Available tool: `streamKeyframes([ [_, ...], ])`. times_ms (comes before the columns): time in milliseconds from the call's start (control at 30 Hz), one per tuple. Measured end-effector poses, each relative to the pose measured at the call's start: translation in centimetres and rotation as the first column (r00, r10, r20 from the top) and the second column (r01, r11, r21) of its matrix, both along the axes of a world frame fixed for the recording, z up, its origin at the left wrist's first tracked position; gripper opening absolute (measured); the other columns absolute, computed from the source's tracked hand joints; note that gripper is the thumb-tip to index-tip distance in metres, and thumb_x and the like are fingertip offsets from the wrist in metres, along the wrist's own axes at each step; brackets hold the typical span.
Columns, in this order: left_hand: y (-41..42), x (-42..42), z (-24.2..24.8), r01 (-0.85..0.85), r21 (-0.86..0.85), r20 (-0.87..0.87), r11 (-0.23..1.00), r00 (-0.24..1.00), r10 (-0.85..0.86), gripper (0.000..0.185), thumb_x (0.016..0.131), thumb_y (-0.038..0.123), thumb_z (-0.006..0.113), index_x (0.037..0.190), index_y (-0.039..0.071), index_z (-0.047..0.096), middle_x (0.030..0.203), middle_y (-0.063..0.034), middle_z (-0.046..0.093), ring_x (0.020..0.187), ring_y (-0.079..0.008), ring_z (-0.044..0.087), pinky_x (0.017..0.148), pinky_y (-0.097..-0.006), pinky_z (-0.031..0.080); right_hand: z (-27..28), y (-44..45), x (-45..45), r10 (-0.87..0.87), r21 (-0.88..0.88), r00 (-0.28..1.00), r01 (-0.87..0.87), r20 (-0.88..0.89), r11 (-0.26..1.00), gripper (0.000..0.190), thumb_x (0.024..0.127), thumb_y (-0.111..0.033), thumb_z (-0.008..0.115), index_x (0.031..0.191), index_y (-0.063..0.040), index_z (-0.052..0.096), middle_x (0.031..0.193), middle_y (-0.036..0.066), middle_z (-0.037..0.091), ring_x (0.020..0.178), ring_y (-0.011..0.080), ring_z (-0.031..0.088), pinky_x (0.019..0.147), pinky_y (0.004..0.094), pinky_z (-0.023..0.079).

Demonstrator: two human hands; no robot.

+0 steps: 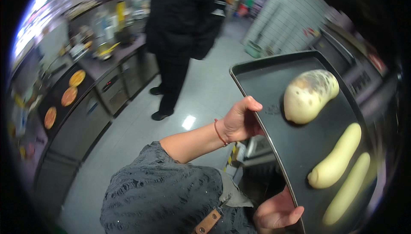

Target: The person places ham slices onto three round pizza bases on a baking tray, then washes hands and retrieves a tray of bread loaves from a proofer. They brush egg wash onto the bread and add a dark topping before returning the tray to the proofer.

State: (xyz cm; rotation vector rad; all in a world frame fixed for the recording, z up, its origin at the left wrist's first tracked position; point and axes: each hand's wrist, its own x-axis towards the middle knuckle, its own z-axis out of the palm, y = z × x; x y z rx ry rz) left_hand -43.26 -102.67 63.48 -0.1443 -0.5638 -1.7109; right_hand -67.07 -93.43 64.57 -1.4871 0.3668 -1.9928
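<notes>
A dark rectangular metal baking tray [269,128] is held tilted at the right, gripped along its near long edge by both hands. My left hand [242,118] has its thumb over the rim near the upper part; a thin red bracelet is on that wrist. Lower down, my right hand [279,213] clasps the same rim with the thumb on top. On the tray lie a bulging pale dough piece [308,96] with a dark, mottled top, a long pale dough-like piece [335,157] and a slimmer one [346,189]. Fingers beneath the tray are hidden.
A person in black [186,19] stands ahead on the grey floor [128,137]. Along the left runs a steel counter [96,65] with a dark tray [61,118] bearing round flat pieces, plus bowls and utensils. At the right stands metal equipment [359,70], partly behind the held tray.
</notes>
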Motion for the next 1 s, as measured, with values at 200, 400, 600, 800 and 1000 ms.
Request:
streamKeyframes([
  [200, 10.6, 10.1, 0.3, -0.427, 0.075, -0.06, 0.901, 0.9, 0.431, 0.069, 0.074, 0.02, 0.061, 0.139, -0.001, 0.052, 0.129, -0.0174, 0.065, 0.116, -0.0325, 0.065, 0.106, -0.0493, 0.05, 0.1, 0.8, 7.1, 0.488, 0.148, 0.857, -0.511, 0.166, 0.847, 0.066, 0.096, -0.045, 0.055, 0.144, 0.001, 0.05, 0.149, 0.014, 0.052, 0.138, 0.0299, 0.046, 0.118, 0.0491, 0.032],
  [400, 20.1, 23.2, -2.9, -0.722, 0.118, -0.064, 0.682, 0.68, 0.731, 0.065, 0.073, 0.019, 0.06, 0.136, 0.0, 0.056, 0.127, -0.0153, 0.066, 0.115, -0.0333, 0.065, 0.106, -0.0477, 0.049, -4.1, -3.4, 18.2, 0.739, 0.186, 0.63, -0.776, 0.237, 0.602, 0.066, 0.096, -0.045, 0.055, 0.144, 0.0, 0.05, 0.149, 0.013, 0.052, 0.138, 0.0299, 0.047, 0.118, 0.0498, 0.032],
  [600, 30.5, 33.4, -4.8, -0.929, 0.142, -0.044, 0.342, 0.339, 0.94, 0.071, 0.071, 0.021, 0.062, 0.139, 0.002, 0.053, 0.129, -0.0143, 0.065, 0.118, -0.0329, 0.064, 0.105, -0.0469, 0.05, -5.1, -3.6, 31.7, 0.9, 0.214, 0.32, -0.941, 0.296, 0.264, 0.065, 0.096, -0.045, 0.056, 0.144, -0.002, 0.051, 0.148, 0.013, 0.053, 0.138, 0.0299, 0.047, 0.118, 0.0505, 0.032],
  [800, 38.3, 38.5, -8.1, -0.984, 0.178, 0.067, -0.004, 0.008, 0.998, 0.076, 0.069, 0.02, 0.064, 0.141, 0.0, 0.05, 0.134, -0.0186, 0.061, 0.124, -0.0365, 0.06, 0.107, -0.0498, 0.05, -7.2, -4.8, 40.6, 0.928, 0.195, -0.009, -0.977, 0.373, -0.088, 0.064, 0.096, -0.045, 0.057, 0.144, -0.003, 0.051, 0.148, 0.012, 0.053, 0.138, 0.0299, 0.047, 0.117, 0.0511, 0.033],
  [1000, 41.7, 41.0, -12.0, -0.936, 0.299, 0.129, -0.185, -0.152, 0.98, 0.072, 0.071, 0.016, 0.06, 0.14, -0.002, 0.051, 0.137, -0.0144, 0.061, 0.127, -0.034, 0.057, 0.112, -0.0485, 0.044, -10.2, -9.7, 50.1, 0.867, 0.583, 0.122, -0.783, 0.484, -0.215, 0.064, 0.082, -0.025, 0.068, 0.142, -0.008, 0.054, 0.144, 0.008, 0.058, 0.133, 0.0283, 0.052, 0.116, 0.0517, 0.036],
])
